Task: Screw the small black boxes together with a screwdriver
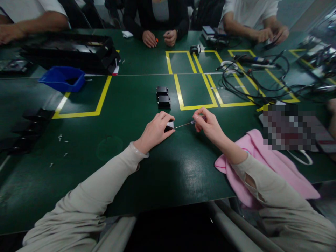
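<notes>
My left hand (156,130) is closed around a small black block (170,125) with a pale top face, which rests on the green table. Most of that block is hidden under my fingers. In a pinch, my right hand (206,122) holds the handle of a thin screwdriver (185,125). Its metal shaft points left, and the tip meets or nearly meets the right side of the block. Just beyond my left hand sit two similar black blocks (163,100), one behind the other.
A pink cloth (275,164) lies under my right forearm. Black cables (231,84) tangle at the right. At the left are a blue bin (64,77), black trays (33,127) and small white scraps (60,137). Yellow tape (199,107) marks the table (170,175). Several people sit opposite.
</notes>
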Available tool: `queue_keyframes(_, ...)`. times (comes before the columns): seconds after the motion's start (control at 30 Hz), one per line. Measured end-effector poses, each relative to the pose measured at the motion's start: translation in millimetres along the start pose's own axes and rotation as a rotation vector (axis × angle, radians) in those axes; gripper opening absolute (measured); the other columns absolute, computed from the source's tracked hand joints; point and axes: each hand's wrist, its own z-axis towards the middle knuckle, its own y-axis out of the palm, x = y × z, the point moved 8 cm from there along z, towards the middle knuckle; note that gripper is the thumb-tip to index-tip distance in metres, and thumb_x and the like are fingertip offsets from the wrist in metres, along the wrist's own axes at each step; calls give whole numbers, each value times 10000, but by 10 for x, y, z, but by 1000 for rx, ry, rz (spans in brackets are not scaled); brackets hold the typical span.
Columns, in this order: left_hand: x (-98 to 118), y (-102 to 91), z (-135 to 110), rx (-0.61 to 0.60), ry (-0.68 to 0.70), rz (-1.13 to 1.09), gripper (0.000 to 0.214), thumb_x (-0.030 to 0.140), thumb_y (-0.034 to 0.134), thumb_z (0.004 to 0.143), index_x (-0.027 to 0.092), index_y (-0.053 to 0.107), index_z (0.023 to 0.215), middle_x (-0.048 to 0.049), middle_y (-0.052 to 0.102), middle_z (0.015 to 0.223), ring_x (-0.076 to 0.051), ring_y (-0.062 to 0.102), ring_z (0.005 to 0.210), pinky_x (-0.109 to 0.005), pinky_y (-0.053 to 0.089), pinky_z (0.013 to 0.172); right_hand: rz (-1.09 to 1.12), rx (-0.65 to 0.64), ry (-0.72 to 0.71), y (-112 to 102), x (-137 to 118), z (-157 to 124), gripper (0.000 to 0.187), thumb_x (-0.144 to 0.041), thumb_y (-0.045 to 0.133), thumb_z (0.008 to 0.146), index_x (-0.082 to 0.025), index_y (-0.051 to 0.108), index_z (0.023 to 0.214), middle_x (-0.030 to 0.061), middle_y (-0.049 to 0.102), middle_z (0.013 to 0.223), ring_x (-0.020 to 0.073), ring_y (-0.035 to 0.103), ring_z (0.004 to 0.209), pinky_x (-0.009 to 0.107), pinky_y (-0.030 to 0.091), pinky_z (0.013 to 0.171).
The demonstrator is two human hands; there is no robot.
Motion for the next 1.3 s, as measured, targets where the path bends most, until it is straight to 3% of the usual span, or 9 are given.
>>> queue_keyframes(0.27, 4, -4, 2, 1, 0, 0, 334, 243, 701, 917, 200, 541, 1207, -82, 595, 1208, -249, 595, 1106, -385, 567, 869, 42, -9, -15, 9, -35, 1, 226, -393, 682, 935, -242, 515, 918, -102, 496, 557, 86, 476, 448, 257, 360, 475)
queue_keyframes(0.47, 3, -6, 0, -2, -2, -9, 327, 249, 692, 921, 212, 537, 1207, -78, 594, 1212, -250, 596, 1118, -394, 569, 884, 3, -3, 13, 8, 22, 2, 276, -468, 607, 980, -237, 522, 854, -97, 458, 481, 91, 438, 404, 261, 315, 440)
queue_keyframes(0.63, 9, -9, 1, -5, -9, -6, 326, 244, 695, 917, 215, 537, 1201, -79, 597, 1207, -253, 599, 1114, -403, 574, 887, 52, -14, -11, 16, 0, 4, 238, -412, 688, 932, -248, 517, 913, -98, 490, 551, 93, 473, 449, 259, 364, 466)
queue_keyframes(0.83, 13, -5, -2, 1, 7, -4, 340, 239, 707, 914, 196, 537, 1206, -85, 596, 1215, -249, 593, 1111, -392, 570, 879, 3, -9, 25, 4, 19, -1, 238, -424, 608, 979, -237, 523, 859, -96, 466, 476, 95, 441, 405, 272, 324, 453)
queue_keyframes(1.0, 11, -12, -1, 0, 3, -13, 329, 240, 695, 918, 210, 538, 1205, -80, 596, 1210, -251, 598, 1106, -392, 568, 871, 63, -20, 10, 14, -9, 3, 219, -381, 688, 928, -245, 519, 903, -97, 494, 546, 93, 477, 452, 265, 364, 474)
queue_keyframes(1.2, 11, -8, -6, 0, 5, -17, 336, 244, 701, 921, 204, 537, 1211, -84, 596, 1214, -251, 595, 1111, -398, 565, 886, -3, -29, 40, 15, 13, 4, 224, -398, 607, 978, -231, 524, 853, -93, 469, 485, 92, 458, 409, 267, 320, 450)
queue_keyframes(1.3, 10, 1, -9, 0, 7, -7, 344, 242, 709, 918, 197, 540, 1215, -84, 596, 1215, -249, 594, 1110, -393, 564, 887, 45, -34, 19, 19, -1, 7, 170, -340, 647, 947, -231, 524, 904, -100, 484, 514, 91, 467, 426, 262, 340, 463)
